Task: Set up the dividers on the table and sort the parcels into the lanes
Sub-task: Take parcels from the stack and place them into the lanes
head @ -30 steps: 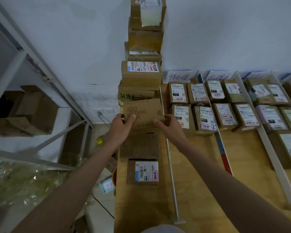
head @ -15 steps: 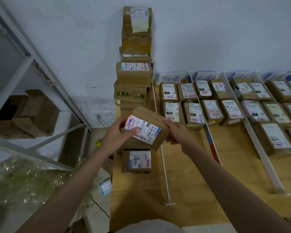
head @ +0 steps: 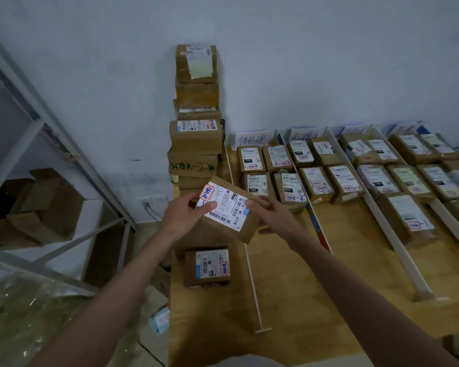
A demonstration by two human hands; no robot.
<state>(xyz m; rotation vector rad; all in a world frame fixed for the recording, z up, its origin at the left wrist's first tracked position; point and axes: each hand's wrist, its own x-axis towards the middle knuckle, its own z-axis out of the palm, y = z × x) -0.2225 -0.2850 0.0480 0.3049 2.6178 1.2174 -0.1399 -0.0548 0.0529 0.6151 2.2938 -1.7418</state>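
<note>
White wall backs a wooden desk (head: 289, 282) on which thin white dividers (head: 252, 276) run from the wall toward the person, marking lanes. Against the wall at the desk's far left corner stands a tall stack of cardboard parcels (head: 195, 133), the landmark for the rest. Just in front of that stack, both hands hold a brown parcel (head: 224, 213) tilted above the desk, its white shipping label with a red-marked sticker facing up. The left hand (head: 182, 215) has a closed grip on the parcel's left end, thumb pressed on the label and fingers curled round the edge. The right hand (head: 272, 217) grips the parcel's right end, a fingertip on the label's blue corner and the other fingers underneath. Below the held parcel, nearer the person than the stack, a smaller labelled box (head: 207, 267) lies flat on the desk in the leftmost lane. Right of the stack, handwritten paper signs (head: 251, 139) lean against the wall at the lane heads, and rows of sorted parcels (head: 329, 170) lie label-up in the lanes beyond the first divider. Left of the stack, off the desk, a grey metal shelf frame (head: 64, 160) holds open cardboard boxes (head: 43, 205).
</note>
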